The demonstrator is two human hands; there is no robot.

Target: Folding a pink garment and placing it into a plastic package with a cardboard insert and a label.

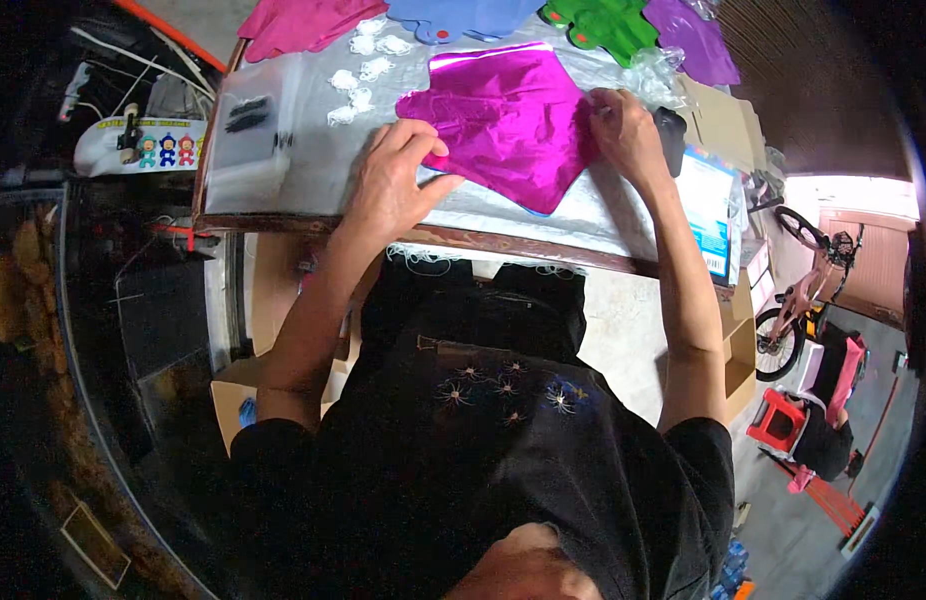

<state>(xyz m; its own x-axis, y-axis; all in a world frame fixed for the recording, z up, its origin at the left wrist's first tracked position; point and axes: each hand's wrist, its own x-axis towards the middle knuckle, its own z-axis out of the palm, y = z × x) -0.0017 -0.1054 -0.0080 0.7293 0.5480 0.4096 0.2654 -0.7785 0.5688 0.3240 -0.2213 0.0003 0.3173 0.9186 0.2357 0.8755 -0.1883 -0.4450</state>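
Note:
A shiny magenta foil balloon (508, 120), flat and star-shaped, lies on the table's clear plastic cover (313, 170). My left hand (398, 180) presses flat on the balloon's near-left point, fingers spread. At the balloon's right point my right hand (623, 130) pinches the foil edge. A blue sheet peeks out under the balloon's near edge.
More flat foil balloons line the far edge: pink (303, 22), blue (463, 15), green (603, 22), purple (688, 35). Small white lace pieces (358, 75) and a clear box (245, 135) sit at left. A blue-white packet (708, 205) lies at right. A pink bicycle (798, 295) stands beyond.

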